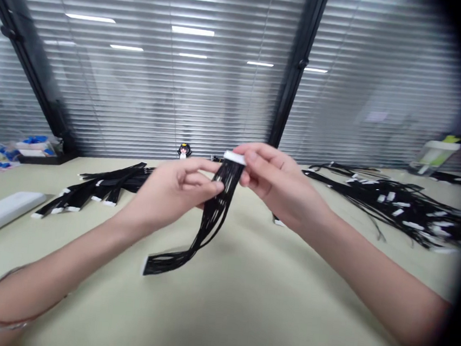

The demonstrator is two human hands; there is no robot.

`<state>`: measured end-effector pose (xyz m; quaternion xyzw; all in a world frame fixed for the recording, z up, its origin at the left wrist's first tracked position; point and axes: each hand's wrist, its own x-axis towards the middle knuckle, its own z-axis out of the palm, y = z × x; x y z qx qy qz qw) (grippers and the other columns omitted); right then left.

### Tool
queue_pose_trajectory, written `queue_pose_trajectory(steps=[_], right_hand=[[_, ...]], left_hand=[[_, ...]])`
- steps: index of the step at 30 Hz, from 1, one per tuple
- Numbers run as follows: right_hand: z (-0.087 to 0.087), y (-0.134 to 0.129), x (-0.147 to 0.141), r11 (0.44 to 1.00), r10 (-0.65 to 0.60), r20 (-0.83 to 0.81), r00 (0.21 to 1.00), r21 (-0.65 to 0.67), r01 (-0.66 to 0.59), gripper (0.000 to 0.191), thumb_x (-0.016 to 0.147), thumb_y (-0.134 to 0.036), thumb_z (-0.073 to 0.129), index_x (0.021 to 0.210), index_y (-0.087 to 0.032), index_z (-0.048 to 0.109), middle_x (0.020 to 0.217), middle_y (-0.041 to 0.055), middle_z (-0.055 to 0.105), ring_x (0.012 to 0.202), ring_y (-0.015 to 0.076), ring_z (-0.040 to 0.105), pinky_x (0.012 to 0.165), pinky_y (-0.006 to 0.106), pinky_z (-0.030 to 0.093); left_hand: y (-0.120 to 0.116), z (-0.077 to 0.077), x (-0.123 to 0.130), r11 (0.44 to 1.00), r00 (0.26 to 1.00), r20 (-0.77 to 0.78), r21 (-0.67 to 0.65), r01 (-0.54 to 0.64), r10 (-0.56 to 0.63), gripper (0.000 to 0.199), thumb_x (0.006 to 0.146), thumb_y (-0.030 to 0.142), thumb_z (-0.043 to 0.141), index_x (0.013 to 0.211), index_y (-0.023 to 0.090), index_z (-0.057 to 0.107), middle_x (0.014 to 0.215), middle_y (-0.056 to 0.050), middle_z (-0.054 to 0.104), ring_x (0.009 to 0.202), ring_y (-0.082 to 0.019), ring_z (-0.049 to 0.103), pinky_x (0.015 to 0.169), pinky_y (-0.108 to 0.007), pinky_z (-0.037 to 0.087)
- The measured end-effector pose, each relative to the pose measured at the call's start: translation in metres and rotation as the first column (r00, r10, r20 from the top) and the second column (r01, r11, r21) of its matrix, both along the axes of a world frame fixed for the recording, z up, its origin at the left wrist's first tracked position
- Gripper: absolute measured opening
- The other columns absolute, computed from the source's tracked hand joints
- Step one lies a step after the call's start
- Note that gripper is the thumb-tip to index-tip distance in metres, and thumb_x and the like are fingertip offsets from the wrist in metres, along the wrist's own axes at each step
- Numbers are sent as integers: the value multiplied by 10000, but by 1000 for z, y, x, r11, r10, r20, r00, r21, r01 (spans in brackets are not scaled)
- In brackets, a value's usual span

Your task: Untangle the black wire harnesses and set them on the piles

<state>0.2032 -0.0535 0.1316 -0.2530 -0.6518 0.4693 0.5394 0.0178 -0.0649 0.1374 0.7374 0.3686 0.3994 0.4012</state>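
A black wire harness (213, 209) hangs between my hands, its many thin wires ending in a white connector at each end. My right hand (273, 177) pinches the upper white connector (234, 157) at its right side. Just below that, my left hand (189, 182) grips the wires between thumb and fingers. From there the strands curve down and left to the lower white connector (144, 266), which is close to the tabletop; I cannot tell if it touches. The fingertips behind the harness are partly hidden.
Several similar harnesses (102, 185) lie at the left, beside a long white case (2, 213). A tangled heap of black cables (402, 206) with white connectors covers the right side. At the back stand a small figurine (184, 150) and a clear container (431, 157), before a blind-covered glass partition.
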Motion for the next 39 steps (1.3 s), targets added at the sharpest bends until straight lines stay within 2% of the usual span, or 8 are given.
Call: queue_pose_trajectory(steps=[4, 8, 13, 19, 25, 32, 36, 39], right_hand=[[28, -7, -18, 966, -142, 0, 990, 220, 138, 286, 764, -372, 621, 989, -200, 582, 931, 45, 593, 891, 153, 556, 816, 308, 457], [31, -10, -31, 949, -156, 82, 984, 290, 127, 229, 738, -343, 649, 886, -184, 575, 960, 43, 598, 919, 176, 562, 808, 328, 468], [24, -6, -29, 973, -25, 133, 991, 229, -6, 216, 753, -326, 634, 874, -164, 557, 921, 44, 605, 852, 171, 591, 784, 334, 482], [26, -3, -24, 977, 62, 195, 979, 191, -99, 234, 784, -281, 597, 972, -145, 571, 991, 68, 612, 940, 185, 582, 851, 344, 454], [25, -6, -28, 982, 2, 199, 980, 184, -39, 300, 737, -307, 638, 991, -158, 586, 966, 64, 616, 912, 181, 576, 794, 316, 453], [25, -5, -27, 979, -73, 277, 958, 201, 16, 227, 740, -323, 634, 863, -135, 606, 863, 49, 610, 823, 167, 560, 721, 280, 427], [27, -6, -24, 977, -117, 307, 944, 209, 53, 205, 773, -315, 594, 867, -132, 592, 858, 51, 603, 802, 161, 551, 703, 275, 416], [29, -5, -22, 975, -121, 322, 939, 217, 51, 186, 795, -309, 566, 844, -130, 583, 828, 48, 601, 785, 153, 548, 702, 272, 409]], left_hand=[[4, 26, 2, 965, 975, 210, 232, -123, 74, 369, 673, 367, 648, 962, 144, 593, 841, -48, 646, 684, -94, 606, 610, -190, 518], [15, 25, -1, 962, 948, 317, 252, -103, 19, 289, 655, 346, 671, 806, 141, 533, 891, -29, 620, 673, -76, 604, 614, -195, 529], [28, 19, -13, 988, 972, 224, 151, 29, -63, 297, 633, 313, 699, 699, 118, 485, 705, -4, 593, 648, -75, 593, 608, -192, 516], [30, 26, -24, 987, 992, 78, 135, 86, -97, 268, 625, 306, 707, 711, 101, 556, 605, -21, 601, 565, -69, 563, 555, -175, 474], [21, 32, -25, 990, 999, 9, 140, 34, -36, 344, 579, 326, 732, 786, 107, 567, 618, -17, 601, 584, -75, 574, 568, -179, 481], [18, 32, -22, 984, 994, -51, 143, 103, -97, 329, 578, 309, 730, 758, 111, 540, 630, -17, 597, 600, -69, 574, 577, -170, 480], [17, 35, -25, 985, 994, -28, 130, 113, -110, 296, 621, 268, 698, 799, 126, 508, 672, -16, 600, 643, -78, 584, 613, -189, 490], [17, 38, -27, 990, 992, 53, 96, 107, -112, 256, 667, 235, 647, 832, 141, 475, 711, -15, 596, 683, -100, 605, 655, -229, 507]])
